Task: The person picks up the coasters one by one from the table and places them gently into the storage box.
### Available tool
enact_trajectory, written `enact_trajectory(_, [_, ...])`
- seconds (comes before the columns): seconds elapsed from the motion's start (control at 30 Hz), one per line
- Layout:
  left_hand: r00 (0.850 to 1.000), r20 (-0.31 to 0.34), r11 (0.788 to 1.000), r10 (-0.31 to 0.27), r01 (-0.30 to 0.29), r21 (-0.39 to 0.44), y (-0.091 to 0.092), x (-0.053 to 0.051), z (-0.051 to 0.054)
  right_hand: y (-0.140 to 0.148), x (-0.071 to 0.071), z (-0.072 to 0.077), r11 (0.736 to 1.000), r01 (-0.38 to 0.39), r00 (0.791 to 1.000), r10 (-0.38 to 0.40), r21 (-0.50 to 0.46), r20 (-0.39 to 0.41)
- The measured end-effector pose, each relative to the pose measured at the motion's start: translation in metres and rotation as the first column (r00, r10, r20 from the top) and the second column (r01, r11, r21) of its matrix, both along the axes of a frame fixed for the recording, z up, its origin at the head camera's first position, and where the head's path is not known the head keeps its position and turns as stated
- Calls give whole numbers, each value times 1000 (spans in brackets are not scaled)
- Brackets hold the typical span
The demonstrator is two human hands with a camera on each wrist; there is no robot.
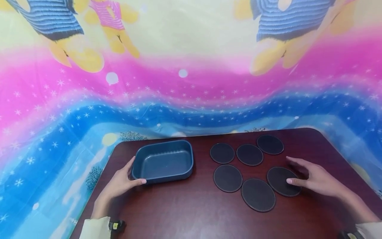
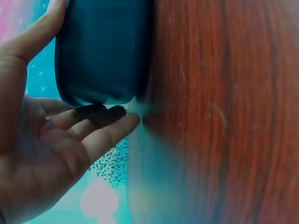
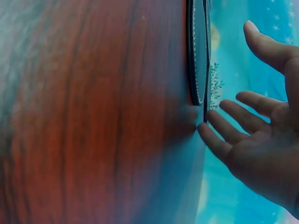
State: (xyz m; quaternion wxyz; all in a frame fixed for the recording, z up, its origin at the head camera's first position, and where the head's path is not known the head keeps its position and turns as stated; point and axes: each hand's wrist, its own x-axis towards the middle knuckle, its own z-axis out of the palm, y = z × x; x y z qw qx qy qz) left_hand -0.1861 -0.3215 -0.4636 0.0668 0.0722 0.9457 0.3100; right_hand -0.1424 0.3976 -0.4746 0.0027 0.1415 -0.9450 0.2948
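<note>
head view gives me a small yellow label [image 1: 115, 226] on the dark strap [image 1: 120, 227] at the left wrist; whatever it may say is too small for me to read. counting, i get one dish [image 1: 162, 161], dark blue and open-topped, and six round black coasters [image 1: 258, 195], three towards the back and three nearer me, plus two hands. the dish sits at the left rear of the worktop [image 1: 185, 214], and the coasters lie flat to its right.

at the dish, the left hand [image 1: 119, 179] grasps the near left corner, thumb on the near side and fingers bent round the end. the right hand [image 1: 319, 179] is released, fingers spread, its thumb over the rightmost near coaster; i can't tell whether it touches. the right wrist view shows me stitching along a coaster's edge.

for room, a strip of worktop shows between the dish and the coasters, and a wide stretch lies in front of them. the rear is tighter: the dish's far rim and the backmost coaster are near the back edge, with the patterned cloth [image 1: 161, 91] hanging just behind it.
</note>
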Motion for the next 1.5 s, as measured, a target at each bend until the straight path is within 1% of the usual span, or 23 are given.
enact_trajectory(0.17, [999, 32, 998, 7, -9, 61, -2, -3, -1, 2, -4, -1, 998, -17, 998, 21, -68, 57])
enact_trajectory(0.27, [999, 41, 995, -4, 0, 100, -4, -5, -1, 2, -6, -4, 991, -39, 997, 47, -126, 58])
enact_trajectory(0.37, [999, 37, 992, -21, 16, 126, -4, -6, -2, 3, -7, -8, 981, -67, 996, 77, -184, 50])
enact_trajectory(0.53, [998, 24, 990, -51, 47, 132, -4, -9, -2, 5, -9, -14, 968, -104, 991, 119, -228, 53])
enact_trajectory(0.67, [998, 30, 990, -58, 54, 134, -5, -10, -2, 5, -10, -15, 965, -112, 987, 135, -238, 85])
enact_trajectory(0.7, [998, 33, 989, -53, 48, 138, -6, -10, -3, 5, -10, -15, 964, -108, 986, 136, -242, 100])
enact_trajectory(0.8, [998, 33, 989, -56, 50, 140, -6, -10, -3, 5, -12, -15, 965, -117, 983, 147, -234, 114])
enact_trajectory(0.87, [998, 35, 989, -53, 47, 139, -5, -10, -2, 5, -13, -15, 969, -130, 983, 154, -212, 101])
enact_trajectory(0.93, [998, 39, 989, -49, 44, 138, -4, -10, -1, 4, -13, -15, 976, -140, 986, 152, -166, 67])
enact_trajectory(1.03, [998, 39, 990, -47, 41, 133, -4, -10, 0, 1, -13, -15, 989, -126, 991, 129, -78, 33])
enact_trajectory(1.07, [998, 39, 991, -45, 40, 131, -4, -10, 0, -1, -13, -15, 992, -116, 993, 118, -48, 26])
enact_trajectory(1.17, [998, 35, 991, -45, 40, 130, -3, -10, 0, -4, -13, -13, 995, -98, 995, 98, 3, 27])
enact_trajectory(1.27, [999, 35, 991, -42, 37, 131, -3, -10, 0, -7, -13, -13, 995, -94, 996, 94, 20, 5])
enact_trajectory(1.43, [999, 34, 991, -38, 33, 128, -4, -10, -1, -10, -17, -13, 993, -120, 991, 121, 15, -49])
enact_trajectory(1.5, [999, 31, 991, -37, 32, 129, -4, -10, -2, -11, -18, -12, 993, -118, 992, 118, -3, -37])
